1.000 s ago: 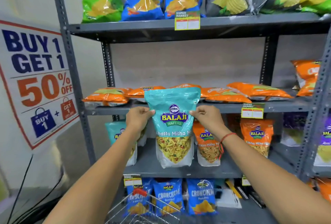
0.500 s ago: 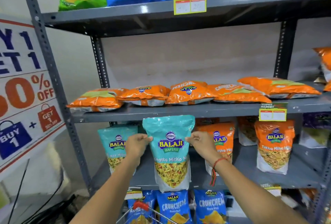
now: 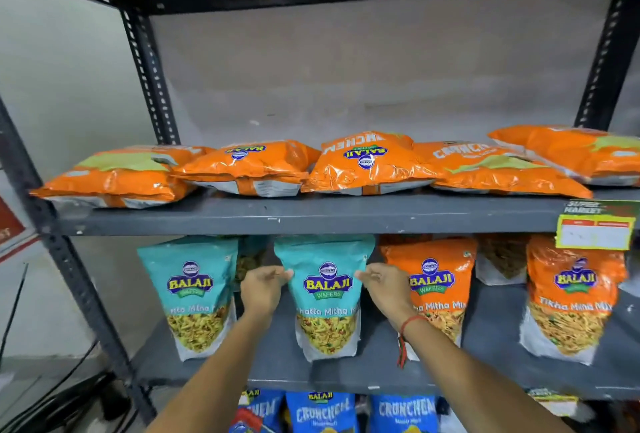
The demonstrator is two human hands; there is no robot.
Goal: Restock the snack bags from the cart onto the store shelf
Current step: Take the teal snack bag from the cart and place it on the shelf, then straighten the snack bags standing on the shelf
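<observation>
Teal bag (image 3: 325,290) lowered onto grey shelf (image 3: 381,373); hands pinching sides; concrete wall (image 3: 346,69) behind

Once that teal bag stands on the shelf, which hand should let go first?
Probably the right hand: the orange bag crowds it, while the left hand has free room to steady the teal bag.

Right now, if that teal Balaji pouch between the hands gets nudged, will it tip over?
Probably yes: the teal pouch stands upright on a narrow base, taller than wide. Its glossy film likely slides easily on the shelf. It looks soft and light, so it should crumple rather than resist.
</observation>
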